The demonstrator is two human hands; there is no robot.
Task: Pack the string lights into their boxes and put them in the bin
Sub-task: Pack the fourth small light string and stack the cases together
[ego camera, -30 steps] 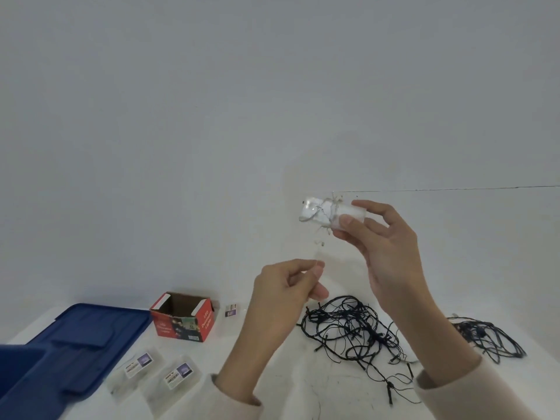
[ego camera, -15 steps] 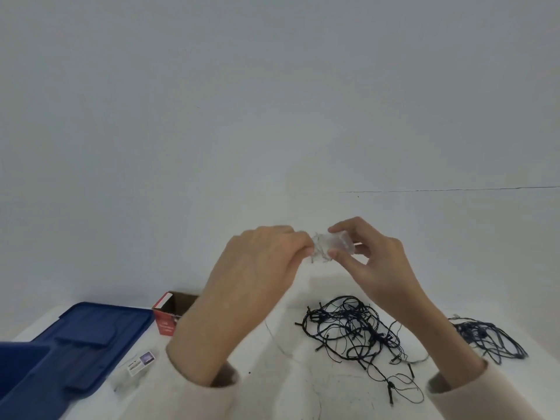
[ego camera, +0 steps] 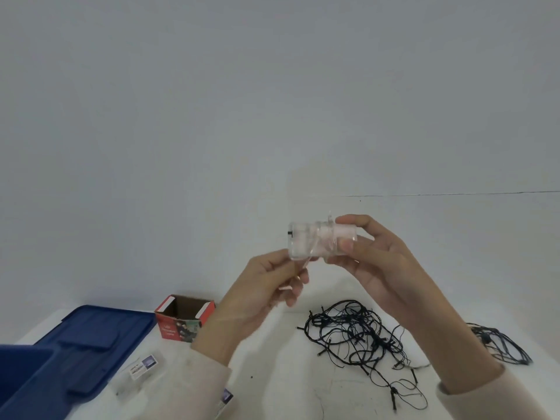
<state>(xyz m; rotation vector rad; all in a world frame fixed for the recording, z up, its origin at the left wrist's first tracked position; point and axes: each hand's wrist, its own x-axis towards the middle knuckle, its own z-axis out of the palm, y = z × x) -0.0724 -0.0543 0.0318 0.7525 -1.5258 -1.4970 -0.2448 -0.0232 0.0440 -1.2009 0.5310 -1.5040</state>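
Note:
My right hand [ego camera: 375, 262] holds a clear battery case [ego camera: 315, 239] up in front of me, thumb under it and fingers over its right end. A thin, pale light wire is wound round the case. My left hand [ego camera: 266, 286] sits just below and left of the case and pinches the loose end of that wire. On the table lie a tangled black string of lights [ego camera: 357, 338], a second dark bundle [ego camera: 500, 344] at the right, and an open red box [ego camera: 183, 319].
A blue bin lid [ego camera: 100, 334] lies flat at the left, with the blue bin's corner [ego camera: 21, 368] at the lower left edge. A small clear labelled box [ego camera: 141, 368] sits near my left sleeve, and another [ego camera: 225, 398] peeks out under it. A plain wall stands behind.
My left hand went up to the case beside my right hand, then dropped below it with the wire end. The case now sits higher and is turned lengthwise.

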